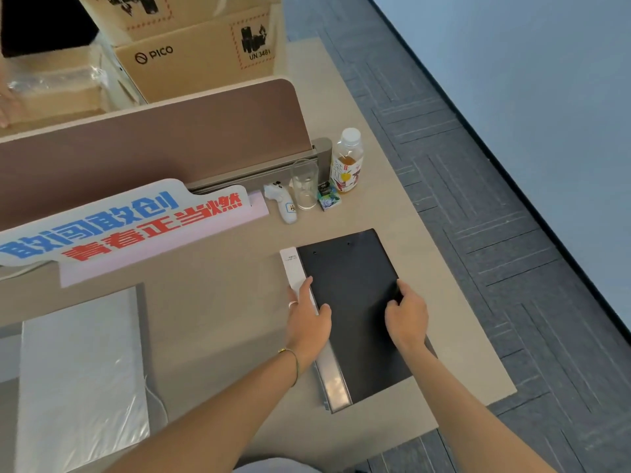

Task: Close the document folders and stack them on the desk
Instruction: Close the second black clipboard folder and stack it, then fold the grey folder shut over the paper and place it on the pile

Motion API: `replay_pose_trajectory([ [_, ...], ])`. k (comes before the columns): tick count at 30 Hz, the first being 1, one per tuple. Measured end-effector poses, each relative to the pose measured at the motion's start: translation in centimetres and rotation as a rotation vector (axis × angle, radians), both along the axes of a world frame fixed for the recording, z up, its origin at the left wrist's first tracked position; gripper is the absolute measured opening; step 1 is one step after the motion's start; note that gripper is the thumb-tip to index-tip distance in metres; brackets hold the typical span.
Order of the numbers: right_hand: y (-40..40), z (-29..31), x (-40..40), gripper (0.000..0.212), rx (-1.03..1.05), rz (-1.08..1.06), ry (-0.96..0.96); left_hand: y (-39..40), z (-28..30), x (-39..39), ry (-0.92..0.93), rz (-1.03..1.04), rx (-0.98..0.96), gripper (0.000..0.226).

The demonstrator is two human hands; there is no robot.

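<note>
Black folder (355,295) lies shut on the desk (218,322), near its right edge.
L hand (307,319) flat on the spine side, R hand (406,319) grip pinching the far edge, prob. to square it; no 2nd folder seen.

The beige tabletop (218,302) carries a closed black folder (355,302) lying flat near its right edge. Beyond the folder, against the brown divider (153,158), stand an empty glass (304,184), a tea bottle (347,162) and a small printed box (328,196), with a white controller (285,204) beside the glass. Left of the folder lie a lettered sign (119,223) and a plastic-wrapped grey slab (82,377).
</note>
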State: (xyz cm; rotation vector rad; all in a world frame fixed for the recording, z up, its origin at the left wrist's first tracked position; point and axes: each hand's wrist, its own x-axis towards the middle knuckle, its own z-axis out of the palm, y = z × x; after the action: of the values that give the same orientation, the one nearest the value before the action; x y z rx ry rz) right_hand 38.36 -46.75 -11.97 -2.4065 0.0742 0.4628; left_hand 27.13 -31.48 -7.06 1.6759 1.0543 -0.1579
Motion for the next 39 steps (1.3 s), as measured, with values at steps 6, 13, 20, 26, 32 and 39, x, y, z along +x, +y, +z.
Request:
replay_pose_trajectory([
  [6,0.1,-0.7,-0.3,0.057,-0.057,0.080,-0.032,0.4,0.1,-0.3,-0.025,-0.033,0.067,0.059],
  [13,2.9,1.9,-2.8,0.057,-0.077,0.268,-0.160,2.9,1.4,-2.3,-0.039,-0.087,0.328,0.057],
  [20,9.5,5.0,-7.2,0.061,0.027,0.573,-0.319,6.8,2.3,-8.1,-0.051,-0.024,0.441,0.059],
  [26,16.2,7.2,-13.0,0.067,0.106,0.708,-0.357,11.2,3.2,-16.3,-0.087,0.107,0.432,0.062],
  [32,22.9,7.2,-21.8,0.070,0.147,0.810,-0.317,16.5,3.0,-27.3,-0.082,0.290,0.456,0.056],
  [39,28.7,7.2,-30.7,0.072,0.117,0.938,-0.244,22.8,1.5,-38.8,0.021,0.454,0.450,0.055],
])
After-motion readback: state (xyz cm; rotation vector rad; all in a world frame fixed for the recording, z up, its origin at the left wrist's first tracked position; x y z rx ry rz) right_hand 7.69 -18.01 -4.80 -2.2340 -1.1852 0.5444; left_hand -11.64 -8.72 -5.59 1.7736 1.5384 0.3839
